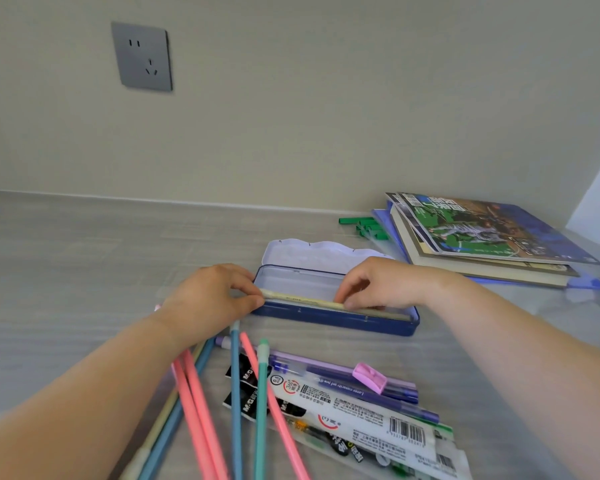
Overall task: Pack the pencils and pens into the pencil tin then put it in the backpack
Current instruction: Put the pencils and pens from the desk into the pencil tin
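Left hand [210, 294]: thumb and forefinger pinched on the left end of a pale yellow pencil [303, 301]; other fingers curled loosely above. Right hand [378, 284]: fingertips pressed down on the same pencil toward its right end, fingers bent, palm facing down. Both hands grasp the one pencil.

The pencil lies lengthwise along the near wall of the blue pencil tin [333, 320], at or just inside the rim; whether it rests on the tin floor cannot be told. The tin sits open mid-table, its white-lined lid [312, 251] laid back on the far side.

Near the tin, loose on the grey table [66, 254]: pink pencils [194, 403], blue pencils [235, 393], one green pencil [261, 403], fanned out and crossing each other. Right of them, packaged pens [357, 407] in clear printed wrappers, purple pens [378, 389] beside these, and a pink sharpener [369, 377] on top.

Far right: stack of books [482, 244], green blocks [364, 226] just left of it. Wall socket [141, 57] upper left.
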### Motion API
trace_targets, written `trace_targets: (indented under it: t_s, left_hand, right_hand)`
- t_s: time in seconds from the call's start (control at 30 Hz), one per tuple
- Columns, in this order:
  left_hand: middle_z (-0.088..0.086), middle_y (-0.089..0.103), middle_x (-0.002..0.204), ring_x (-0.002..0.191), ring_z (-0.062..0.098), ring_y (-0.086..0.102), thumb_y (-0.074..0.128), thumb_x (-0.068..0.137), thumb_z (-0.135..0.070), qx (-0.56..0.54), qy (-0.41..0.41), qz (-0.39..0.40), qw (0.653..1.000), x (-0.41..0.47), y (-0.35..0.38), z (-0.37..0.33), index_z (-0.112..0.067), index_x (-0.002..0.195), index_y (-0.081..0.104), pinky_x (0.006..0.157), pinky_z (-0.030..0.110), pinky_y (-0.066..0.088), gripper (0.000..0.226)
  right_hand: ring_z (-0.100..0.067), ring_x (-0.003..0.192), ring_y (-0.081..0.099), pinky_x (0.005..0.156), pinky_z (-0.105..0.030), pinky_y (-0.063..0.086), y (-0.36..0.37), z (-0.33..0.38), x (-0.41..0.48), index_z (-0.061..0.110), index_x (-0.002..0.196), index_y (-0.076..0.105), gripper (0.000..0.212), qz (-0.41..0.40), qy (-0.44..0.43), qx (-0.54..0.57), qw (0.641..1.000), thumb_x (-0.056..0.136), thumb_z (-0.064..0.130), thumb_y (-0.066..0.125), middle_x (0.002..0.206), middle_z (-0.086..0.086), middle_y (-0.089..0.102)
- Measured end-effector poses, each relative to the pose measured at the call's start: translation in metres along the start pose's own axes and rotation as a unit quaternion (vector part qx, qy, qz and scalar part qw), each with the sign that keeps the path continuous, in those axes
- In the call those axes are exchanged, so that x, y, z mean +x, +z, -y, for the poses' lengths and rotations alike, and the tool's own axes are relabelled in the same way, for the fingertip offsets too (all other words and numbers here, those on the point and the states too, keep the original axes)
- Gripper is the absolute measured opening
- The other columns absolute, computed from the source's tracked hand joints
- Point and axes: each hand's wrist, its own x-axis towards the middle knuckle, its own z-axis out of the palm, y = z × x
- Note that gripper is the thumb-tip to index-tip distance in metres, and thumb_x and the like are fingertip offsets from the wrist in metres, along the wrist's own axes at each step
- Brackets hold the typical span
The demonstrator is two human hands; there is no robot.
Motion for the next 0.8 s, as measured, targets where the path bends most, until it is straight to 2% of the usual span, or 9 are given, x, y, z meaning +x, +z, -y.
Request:
trace_targets:
  t_s: [0.1,0.2,0.27,0.37,0.47,0.53,0.63,0.7,0.8]
  left_hand:
    - [-0.001,0.06,0.125,0.113,0.017,0.052,0.059,0.083,-0.026,0.015,-0.015,-0.016,1.0,-0.002,-0.001,0.0,-0.021,0.111,0.063,0.086,0.019,0.033,0.028]
    - [0.001,0.062,0.124,0.111,0.014,0.053,0.054,0.087,-0.021,-0.017,-0.019,-0.029,0.999,-0.003,-0.007,-0.003,-0.02,0.113,0.063,0.087,0.018,0.032,0.028]
    - [0.001,0.062,0.122,0.102,0.008,0.051,0.051,0.088,-0.019,-0.016,-0.014,-0.03,0.999,-0.007,-0.014,-0.006,-0.017,0.113,0.063,0.084,0.015,0.03,0.027]
    - [-0.001,0.062,0.117,0.101,0.008,0.05,0.05,0.089,-0.019,0.003,-0.008,-0.03,1.0,-0.021,-0.029,-0.004,-0.018,0.11,0.064,0.085,0.015,0.03,0.026]
    - [-0.006,0.056,0.105,0.099,0.006,0.046,0.052,0.088,-0.021,0.014,-0.014,-0.034,0.999,-0.045,-0.044,0.007,-0.022,0.105,0.066,0.088,0.017,0.029,0.022]
    - [-0.005,0.056,0.107,0.101,0.008,0.047,0.053,0.087,-0.019,0.011,-0.013,-0.054,0.998,-0.062,-0.05,0.017,-0.025,0.103,0.065,0.088,0.017,0.029,0.02]
    - [0.002,0.058,0.122,0.117,0.017,0.049,0.054,0.087,-0.014,0.02,0.0,-0.089,0.996,-0.082,-0.046,0.028,-0.017,0.11,0.063,0.084,0.009,0.025,0.026]
    - [0.005,0.056,0.127,0.122,0.019,0.047,0.054,0.086,-0.013,0.016,-0.006,-0.094,0.995,-0.085,-0.044,0.032,-0.014,0.115,0.061,0.084,0.01,0.025,0.029]
    - [0.005,0.057,0.127,0.12,0.02,0.049,0.054,0.086,-0.02,-0.005,-0.032,-0.089,0.995,-0.082,-0.045,0.039,-0.018,0.112,0.062,0.099,0.025,0.033,0.027]
  right_hand:
    - [-0.009,0.091,0.055,0.084,-0.017,0.043,0.001,0.0,0.002,0.025,0.094,0.07,0.019,-0.08,-0.011,0.006,0.997,0.085,0.014,0.057,0.093,0.008,0.065]
    - [-0.01,0.088,0.052,0.063,-0.003,0.038,-0.002,0.006,-0.007,0.01,0.103,0.068,0.022,-0.15,-0.018,0.065,0.986,0.087,0.004,0.054,0.091,0.003,0.06]
    - [-0.01,0.086,0.052,0.06,-0.011,0.039,-0.004,0.011,-0.018,0.012,0.103,0.067,0.022,-0.165,-0.026,0.023,0.986,0.088,0.006,0.053,0.089,0.003,0.059]
    - [-0.011,0.076,0.051,0.061,-0.014,0.037,-0.002,0.029,-0.042,0.024,0.092,0.067,0.019,-0.152,-0.059,-0.016,0.986,0.088,0.01,0.054,0.08,0.009,0.056]
    - [0.002,0.064,0.051,0.063,-0.009,0.037,0.01,0.055,-0.066,0.035,0.074,0.056,0.023,-0.113,-0.108,-0.037,0.987,0.086,0.015,0.056,0.071,0.019,0.054]
    - [0.01,0.061,0.049,0.061,-0.003,0.037,0.023,0.072,-0.079,0.033,0.083,0.061,0.019,-0.073,-0.142,-0.062,0.985,0.086,0.014,0.055,0.07,0.022,0.049]
    - [0.004,0.062,0.041,0.059,-0.007,0.031,0.048,0.089,-0.09,0.02,0.1,0.062,0.018,-0.054,-0.186,-0.115,0.974,0.085,0.015,0.053,0.073,0.015,0.044]
    - [-0.005,0.061,0.041,0.059,-0.021,0.035,0.06,0.098,-0.098,0.019,0.087,0.06,0.008,-0.076,-0.156,-0.089,0.981,0.084,0.025,0.057,0.072,0.01,0.047]
    - [-0.016,0.057,0.041,0.05,-0.029,0.028,0.072,0.108,-0.102,0.015,0.061,0.045,0.041,-0.093,-0.043,-0.086,0.991,0.078,0.05,0.058,0.062,0.001,0.046]
